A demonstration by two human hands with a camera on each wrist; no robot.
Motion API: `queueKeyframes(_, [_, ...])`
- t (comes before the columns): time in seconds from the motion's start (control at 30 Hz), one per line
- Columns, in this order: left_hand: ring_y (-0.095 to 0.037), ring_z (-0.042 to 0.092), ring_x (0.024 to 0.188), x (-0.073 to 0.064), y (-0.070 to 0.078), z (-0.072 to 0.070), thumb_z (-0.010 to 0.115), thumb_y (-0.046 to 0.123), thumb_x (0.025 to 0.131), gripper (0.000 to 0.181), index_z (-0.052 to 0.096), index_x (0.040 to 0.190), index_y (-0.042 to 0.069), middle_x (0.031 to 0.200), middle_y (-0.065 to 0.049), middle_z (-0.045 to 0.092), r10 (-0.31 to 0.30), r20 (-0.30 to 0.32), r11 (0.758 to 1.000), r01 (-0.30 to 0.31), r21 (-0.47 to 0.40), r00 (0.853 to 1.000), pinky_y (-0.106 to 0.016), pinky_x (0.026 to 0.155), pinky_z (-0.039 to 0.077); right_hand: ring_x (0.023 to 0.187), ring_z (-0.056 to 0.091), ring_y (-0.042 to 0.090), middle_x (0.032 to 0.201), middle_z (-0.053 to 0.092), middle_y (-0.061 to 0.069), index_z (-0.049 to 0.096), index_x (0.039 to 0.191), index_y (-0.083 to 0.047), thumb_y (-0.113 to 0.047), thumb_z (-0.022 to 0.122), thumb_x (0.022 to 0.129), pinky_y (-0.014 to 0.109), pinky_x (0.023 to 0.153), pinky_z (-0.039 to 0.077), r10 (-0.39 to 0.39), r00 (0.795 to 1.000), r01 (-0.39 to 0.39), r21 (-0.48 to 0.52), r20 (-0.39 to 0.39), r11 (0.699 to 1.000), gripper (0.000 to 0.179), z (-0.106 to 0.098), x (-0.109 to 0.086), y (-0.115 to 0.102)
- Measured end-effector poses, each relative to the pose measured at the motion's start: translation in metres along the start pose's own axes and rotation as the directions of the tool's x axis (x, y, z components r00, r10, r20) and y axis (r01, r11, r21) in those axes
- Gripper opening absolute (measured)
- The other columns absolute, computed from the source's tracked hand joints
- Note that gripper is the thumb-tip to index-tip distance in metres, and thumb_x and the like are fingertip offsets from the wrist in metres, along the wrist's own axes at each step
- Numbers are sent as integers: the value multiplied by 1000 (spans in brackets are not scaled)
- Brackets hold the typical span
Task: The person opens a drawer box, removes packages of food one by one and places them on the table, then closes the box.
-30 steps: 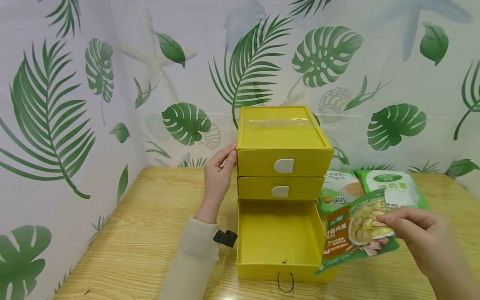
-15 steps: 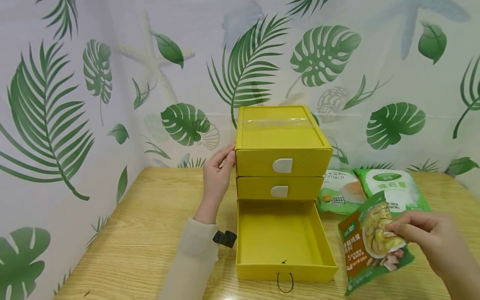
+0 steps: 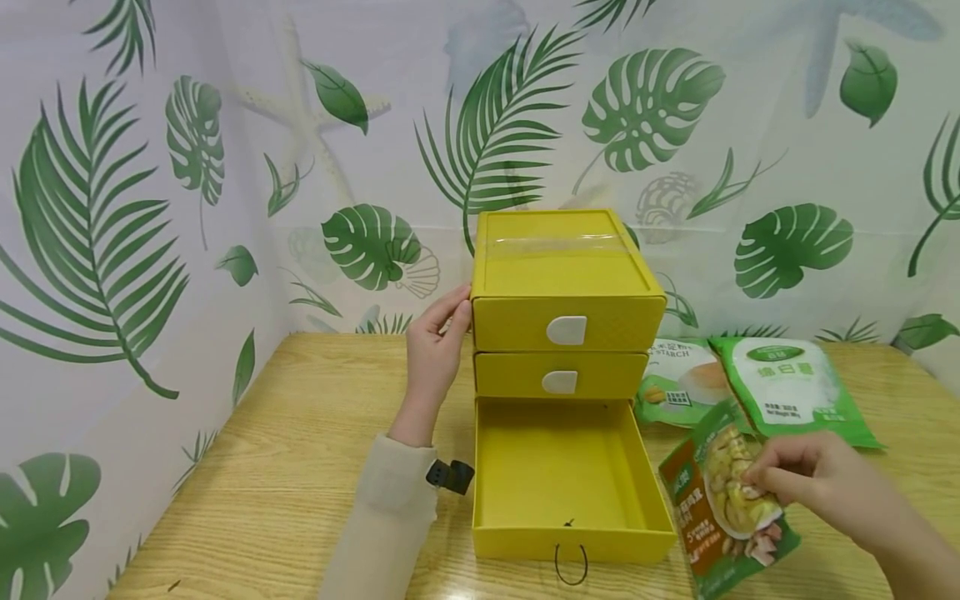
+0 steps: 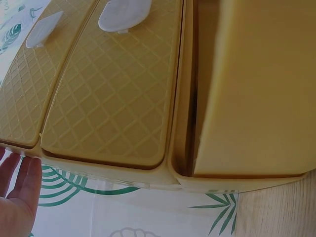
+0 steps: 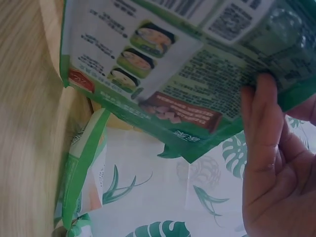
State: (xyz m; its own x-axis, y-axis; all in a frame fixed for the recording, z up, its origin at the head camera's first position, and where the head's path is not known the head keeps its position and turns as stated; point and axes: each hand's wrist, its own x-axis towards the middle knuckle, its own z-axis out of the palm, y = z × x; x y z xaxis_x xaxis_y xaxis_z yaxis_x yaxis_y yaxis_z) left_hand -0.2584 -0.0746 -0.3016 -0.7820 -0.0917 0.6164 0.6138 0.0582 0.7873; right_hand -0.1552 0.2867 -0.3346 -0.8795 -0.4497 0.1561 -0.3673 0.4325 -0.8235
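Observation:
A yellow drawer cabinet stands mid-table, its bottom drawer pulled out and showing a bare floor. My left hand rests its fingertips against the cabinet's left side, near the top drawer. In the left wrist view the fingers look fairly straight along the cabinet's edge. To the right of the pulled-out drawer, my right hand pinches a green and brown food packet by its right side between thumb and fingers. The packet hangs tilted, its printed back facing the right wrist camera.
Behind the packet, a starch bag and a white and green bag lie on the wooden table. A leaf-printed cloth hangs behind and along the left. A black cord loop hangs from the drawer's front.
My right hand first drew the packet right, away from over the drawer's edge, then brought it slightly back left and lower. The left hand and the cabinet stay put.

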Motion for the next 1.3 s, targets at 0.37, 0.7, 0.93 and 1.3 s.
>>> queueKeyframes(0.37, [-26,52,106,4,-19,0,52,2,88,25,58,110,-9,114,-21,55,0,-7,1000,0,-3,1000,-30,76,50,60,52,2,73,60,-7,63,81,0,-1,48,89,24,48,45,159,980,-121,-268,123,956,17,-8,0,3])
queueKeyframes(0.7, [-17,52,106,5,-31,0,53,10,89,27,59,112,-2,115,-13,57,18,-13,1000,-18,-7,1000,-28,77,49,49,37,3,57,45,-6,57,71,-8,-14,55,87,21,44,33,355,915,-249,-424,191,871,17,-16,-6,17])
queueKeyframes(0.93, [-16,52,106,5,-32,0,53,10,89,27,59,112,-2,115,-13,57,20,-10,1000,-20,-10,1000,-27,77,49,46,35,2,53,41,-9,58,67,-7,-14,58,84,20,41,31,356,897,-254,-354,262,900,19,-17,-7,33])
queueKeyframes(1.3, [-26,51,107,1,-5,1,50,1,89,26,56,111,-11,115,-22,54,-6,-2,1000,6,2,1000,-29,77,49,51,38,7,60,44,-1,51,70,-4,-12,63,80,22,44,33,413,862,-322,-313,293,894,17,-15,-11,46])
